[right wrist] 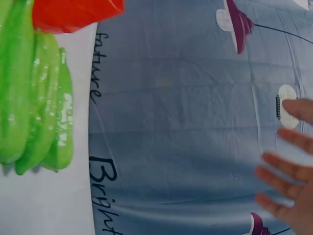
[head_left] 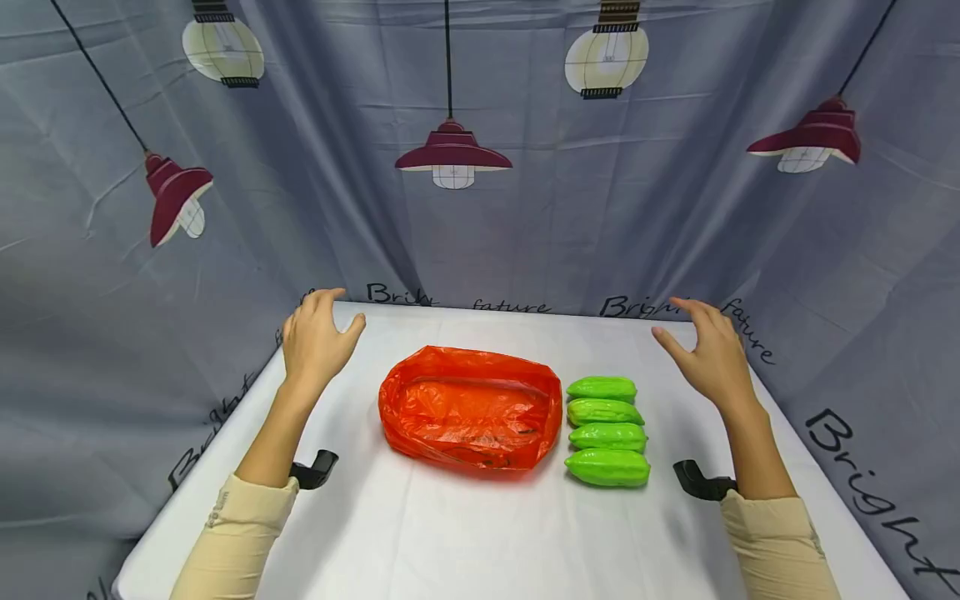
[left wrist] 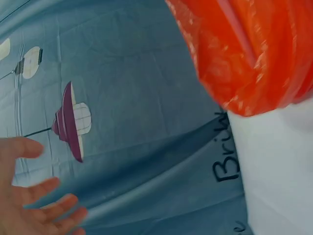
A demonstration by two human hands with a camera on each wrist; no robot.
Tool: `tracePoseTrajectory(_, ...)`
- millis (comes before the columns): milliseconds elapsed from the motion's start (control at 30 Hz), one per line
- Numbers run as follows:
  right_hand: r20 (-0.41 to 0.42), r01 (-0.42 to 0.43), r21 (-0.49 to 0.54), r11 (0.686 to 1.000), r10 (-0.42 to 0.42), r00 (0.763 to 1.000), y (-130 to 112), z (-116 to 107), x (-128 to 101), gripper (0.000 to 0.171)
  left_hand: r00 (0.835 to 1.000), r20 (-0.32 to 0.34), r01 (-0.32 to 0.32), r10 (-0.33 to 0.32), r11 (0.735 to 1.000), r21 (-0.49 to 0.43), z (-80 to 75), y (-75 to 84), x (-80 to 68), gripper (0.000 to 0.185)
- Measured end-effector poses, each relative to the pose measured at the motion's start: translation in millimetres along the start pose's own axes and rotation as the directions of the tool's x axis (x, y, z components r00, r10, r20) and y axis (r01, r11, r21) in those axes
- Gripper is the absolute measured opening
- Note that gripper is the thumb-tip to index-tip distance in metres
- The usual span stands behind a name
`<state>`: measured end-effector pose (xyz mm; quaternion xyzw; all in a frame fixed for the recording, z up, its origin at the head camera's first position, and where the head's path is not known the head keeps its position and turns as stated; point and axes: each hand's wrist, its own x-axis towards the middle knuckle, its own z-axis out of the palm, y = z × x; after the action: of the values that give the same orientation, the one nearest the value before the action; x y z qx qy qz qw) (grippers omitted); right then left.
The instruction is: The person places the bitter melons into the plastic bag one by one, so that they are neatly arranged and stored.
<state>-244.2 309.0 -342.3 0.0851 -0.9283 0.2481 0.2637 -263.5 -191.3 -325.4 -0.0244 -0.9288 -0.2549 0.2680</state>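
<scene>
A red plastic bag (head_left: 472, 408) lies at the middle of the white table, its rim spread into a wide oval mouth. Just right of it, several green ridged vegetables, like cucumbers or small gourds (head_left: 607, 467), lie in a column. Above the table's left side, my left hand (head_left: 318, 342) hangs with fingers spread and holds nothing. On the other side my right hand (head_left: 708, 354) is raised likewise, nearest to the green vegetables but apart from them. Both wrist views show loose, parted fingers, with the bag (left wrist: 254, 54) and the vegetables (right wrist: 46, 103) away from them.
The white table (head_left: 480, 542) is bordered by a grey-blue curtain (head_left: 525, 242) printed with lamps and lettering. A black wrist mount (head_left: 315, 471) sticks out from the left forearm, and another black mount (head_left: 701, 482) from the right.
</scene>
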Motion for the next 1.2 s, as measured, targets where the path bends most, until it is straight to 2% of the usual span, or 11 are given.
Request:
tracePoseTrajectory(100, -0.078, 0.089, 0.09, 0.992, -0.082, 0.994, 0, 2, -14, 0.046, 0.996, -0.082, -0.031, 0.019, 0.987, -0.156, 8.4, -1.3, -11.8, 0.043)
tracePoseTrajectory(233, -0.119, 0.196, 0.177, 0.965, -0.176, 0.977, 1, 6, -33, 0.045, 0.988, -0.148, -0.096, 0.052, 0.945, -0.313, 21.7, -6.7, -24.5, 0.039)
tracePoseTrajectory(333, -0.074, 0.218, 0.245, 0.945, -0.206, 0.976, 0, 10, -46, 0.052, 0.983, -0.167, -0.134, 0.078, 0.925, -0.355, 31.0, -11.5, -29.7, 0.038)
tracePoseTrajectory(467, 0.064, 0.205, 0.365, 0.908, -0.244, 0.968, -4, 13, -62, 0.057, 0.983, -0.159, -0.145, 0.088, 0.908, -0.394, 42.2, -19.6, -34.9, 0.037)
tracePoseTrajectory(600, 0.205, 0.158, 0.456, 0.876, -0.277, 0.939, -8, 14, -76, 0.053, 0.991, -0.114, -0.116, 0.071, 0.878, -0.463, 56.4, -29.6, -42.7, 0.038)
tracePoseTrajectory(733, 0.294, 0.106, 0.499, 0.86, -0.283, 0.913, -3, 21, -89, 0.05, 0.999, -0.032, -0.046, 0.034, 0.84, -0.54, 73.5, -37.6, -54.1, 0.04)
tracePoseTrajectory(833, 0.324, 0.077, 0.522, 0.85, -0.28, 0.904, 5, 30, -98, 0.049, 1.0, 0.022, 0.011, 0.003, 0.783, -0.622, 81.5, -36.7, -64.2, 0.041)
tracePoseTrajectory(967, 0.328, 0.065, 0.56, 0.826, -0.293, 0.898, 12, 44, -107, 0.049, 0.997, 0.071, 0.049, -0.001, 0.725, -0.687, 94.5, -37.5, -74.5, 0.044)
tracePoseTrajectory(1067, 0.339, 0.059, 0.581, 0.812, -0.308, 0.889, 15, 53, -111, 0.049, 0.989, 0.145, 0.085, 0.019, 0.732, -0.676, 113.0, -50.2, -78.8, 0.047)
tracePoseTrajectory(1200, 0.354, 0.042, 0.601, 0.798, -0.313, 0.881, 17, 62, -117, 0.048, 0.966, 0.256, 0.152, 0.037, 0.72, -0.677, 135.9, -67.4, -82.0, 0.054)
